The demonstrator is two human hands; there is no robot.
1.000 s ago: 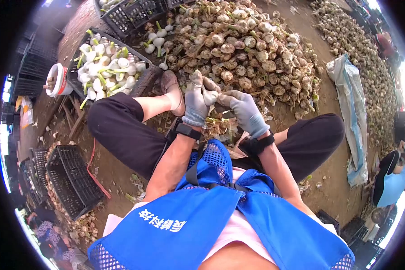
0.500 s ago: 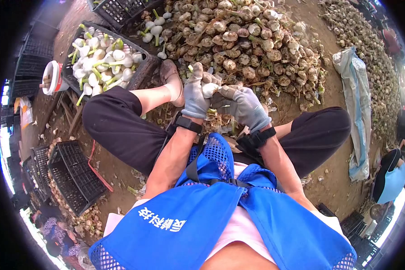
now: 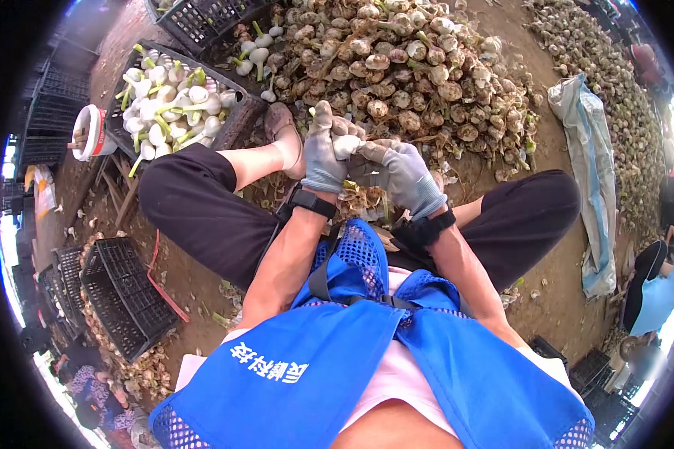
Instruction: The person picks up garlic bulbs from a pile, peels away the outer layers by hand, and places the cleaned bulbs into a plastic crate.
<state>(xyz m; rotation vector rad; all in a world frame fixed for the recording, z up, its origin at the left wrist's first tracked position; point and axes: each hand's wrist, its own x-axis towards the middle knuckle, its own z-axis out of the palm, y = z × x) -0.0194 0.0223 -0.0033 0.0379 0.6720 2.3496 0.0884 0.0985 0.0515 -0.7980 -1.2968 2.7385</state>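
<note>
Both gloved hands are closed on one garlic bulb point(image 3: 346, 144), held up just over the lap. The left hand point(image 3: 322, 157) wraps it from the side with curled fingers, and the right hand point(image 3: 404, 176) pinches at its loose skin, thumb close against the bulb. The work looks like stripping the dirty outer skin. I judge it would go best with the left hand holding firm without squeezing, while the right takes only the outermost layer and draws it along the bulb, so the cloves stay together and the white surface is not torn. Peelings point(image 3: 356, 202) lie between the knees under the hands. Just beyond is the big heap of unpeeled garlic point(image 3: 412, 67) on the ground, near enough to reach. To the left, past the shoe point(image 3: 281, 127), a black crate point(image 3: 240, 120) holds clean white bulbs with green stalks, and a white tub point(image 3: 90, 133) stands beside it. An empty crate point(image 3: 120, 299) lies well apart at lower left, a pale sack point(image 3: 588, 165) to the right
</note>
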